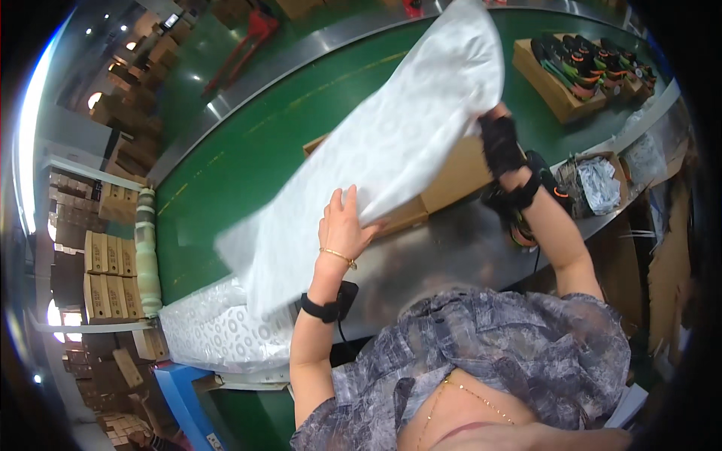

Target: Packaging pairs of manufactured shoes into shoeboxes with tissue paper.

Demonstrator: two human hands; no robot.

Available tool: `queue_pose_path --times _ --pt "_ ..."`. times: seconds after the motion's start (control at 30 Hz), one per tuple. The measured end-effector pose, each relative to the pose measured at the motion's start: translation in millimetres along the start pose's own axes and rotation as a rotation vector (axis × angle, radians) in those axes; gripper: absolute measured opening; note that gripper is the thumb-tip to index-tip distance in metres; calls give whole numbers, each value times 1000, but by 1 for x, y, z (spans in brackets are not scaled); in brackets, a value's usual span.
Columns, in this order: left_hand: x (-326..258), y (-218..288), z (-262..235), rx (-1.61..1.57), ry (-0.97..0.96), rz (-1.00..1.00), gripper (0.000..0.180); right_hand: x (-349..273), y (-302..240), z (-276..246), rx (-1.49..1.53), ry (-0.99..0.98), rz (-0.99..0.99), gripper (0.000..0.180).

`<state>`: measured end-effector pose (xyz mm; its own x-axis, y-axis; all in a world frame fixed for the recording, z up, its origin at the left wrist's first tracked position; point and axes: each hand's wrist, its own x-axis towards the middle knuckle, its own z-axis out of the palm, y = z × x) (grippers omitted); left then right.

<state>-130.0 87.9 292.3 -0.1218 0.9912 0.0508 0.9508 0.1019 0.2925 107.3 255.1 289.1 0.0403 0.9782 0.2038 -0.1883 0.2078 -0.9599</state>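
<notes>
A large white sheet of wrapping paper (376,143) with a faint ring pattern is lifted across the middle of the view, its far left end blurred. My right hand (498,139), in a black fingerless glove, grips the sheet's right edge; its fingertips are partly hidden. Against the near edge of the paper lies my left hand (345,227), fingers stretched out and thumb pointing right. Beneath the sheet an open cardboard box (457,174) is partly covered. Beside my right forearm are dark shoes with orange trim (547,180), partly hidden by the arm.
A stack of ring-patterned paper (226,323) lies at the left on the steel ledge. The green conveyor belt (218,195) curves behind. Far right stands a carton of several shoes (560,105); nearer is a box with crumpled plastic (600,184). Shoe boxes (109,274) are stacked far left.
</notes>
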Motion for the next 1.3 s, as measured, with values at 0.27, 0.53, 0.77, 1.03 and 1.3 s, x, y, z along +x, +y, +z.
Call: queue_pose_path --times 0.27,0.53,0.77,1.03,1.3 --pt "15 -108 97 -252 -70 -100 62 59 15 -151 -292 281 41 48" --pt "48 -153 71 -1063 103 -1137 100 53 0 -205 -293 381 300 61" --pt "71 -206 124 -1456 16 -1084 83 46 -1 -258 -1078 -122 67 56" --pt "34 -213 149 -1644 469 -1004 33 -19 20 -246 -532 413 -16 37" --pt "-14 -148 151 -1696 238 -705 34 -155 31 -171 -1548 -232 -256 26"
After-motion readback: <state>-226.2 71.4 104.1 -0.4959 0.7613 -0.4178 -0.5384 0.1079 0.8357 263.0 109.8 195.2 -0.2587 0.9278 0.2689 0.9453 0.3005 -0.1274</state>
